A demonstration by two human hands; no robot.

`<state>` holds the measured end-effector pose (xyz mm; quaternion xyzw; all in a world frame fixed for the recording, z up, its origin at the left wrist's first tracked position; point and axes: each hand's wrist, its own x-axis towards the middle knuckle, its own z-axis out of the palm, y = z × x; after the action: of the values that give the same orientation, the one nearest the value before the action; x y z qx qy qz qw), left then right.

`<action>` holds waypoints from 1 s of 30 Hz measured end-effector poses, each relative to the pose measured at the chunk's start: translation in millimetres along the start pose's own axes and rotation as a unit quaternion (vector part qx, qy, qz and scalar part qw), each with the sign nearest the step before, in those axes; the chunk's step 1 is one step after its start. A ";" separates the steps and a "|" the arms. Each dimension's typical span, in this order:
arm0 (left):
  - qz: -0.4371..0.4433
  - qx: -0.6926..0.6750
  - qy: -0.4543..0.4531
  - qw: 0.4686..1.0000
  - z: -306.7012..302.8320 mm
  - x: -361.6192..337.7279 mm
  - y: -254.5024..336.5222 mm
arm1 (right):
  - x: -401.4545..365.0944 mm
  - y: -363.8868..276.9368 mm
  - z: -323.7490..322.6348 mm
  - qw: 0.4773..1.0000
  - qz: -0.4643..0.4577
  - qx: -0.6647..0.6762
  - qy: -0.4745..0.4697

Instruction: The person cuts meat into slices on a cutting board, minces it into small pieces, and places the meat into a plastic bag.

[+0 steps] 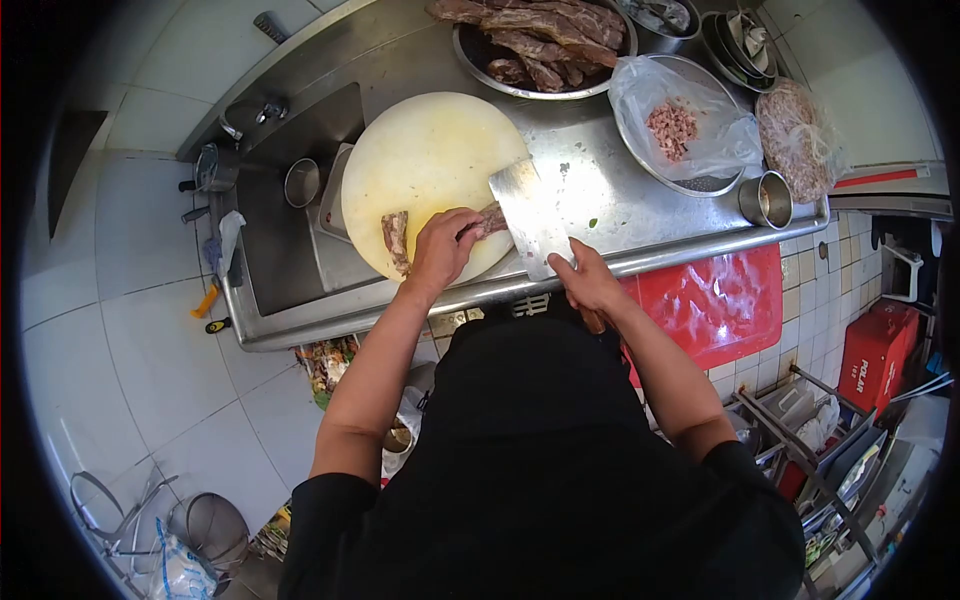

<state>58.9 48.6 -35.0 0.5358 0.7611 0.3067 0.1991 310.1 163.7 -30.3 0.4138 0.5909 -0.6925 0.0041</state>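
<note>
A round, pale yellow chopping board [430, 145] lies over the edge of the sink. My left hand [442, 250] is on it, its fingers closed over a strip of meat [490, 220] that points right. Gripped in my right hand [588, 283] is a cleaver [530, 222], its wide blade beside the strip's right end at the board's edge. The blade overlaps that end in this view. A second, shorter piece of meat [396, 242] rests on the board just left of my left hand.
Behind the board stands a metal bowl [470, 68] heaped with long meat strips. To the right, a plastic-lined bowl [625, 140] holds chopped meat [672, 128], near a bag of minced meat [792, 138] and a metal cup [768, 203]. The sink [270, 245] is at left.
</note>
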 end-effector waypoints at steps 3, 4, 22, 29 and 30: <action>0.020 0.001 -0.005 1.000 -0.6 0.6 -1.9 | 7.3 -1.2 -0.9 1.000 0.009 0.005 -0.009; 0.018 0.000 -0.005 1.000 -0.9 0.3 -1.1 | 11.4 -3.2 -0.2 1.000 0.011 0.004 -0.010; -0.040 -0.047 0.010 0.998 6.6 -4.1 -2.1 | 16.2 -21.9 7.1 0.997 0.026 -0.066 0.003; -0.049 -0.033 0.028 0.998 -1.7 -12.2 2.3 | 39.6 -18.4 13.7 0.983 -0.035 -0.177 0.039; -0.085 -0.039 0.029 0.995 -2.8 -11.7 6.2 | 30.7 -24.8 10.3 0.983 -0.033 -0.178 0.039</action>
<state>65.5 38.4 -29.0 0.4517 0.7971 0.3329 0.2233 271.8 177.6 -28.2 0.4133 0.7176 -0.5596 0.0317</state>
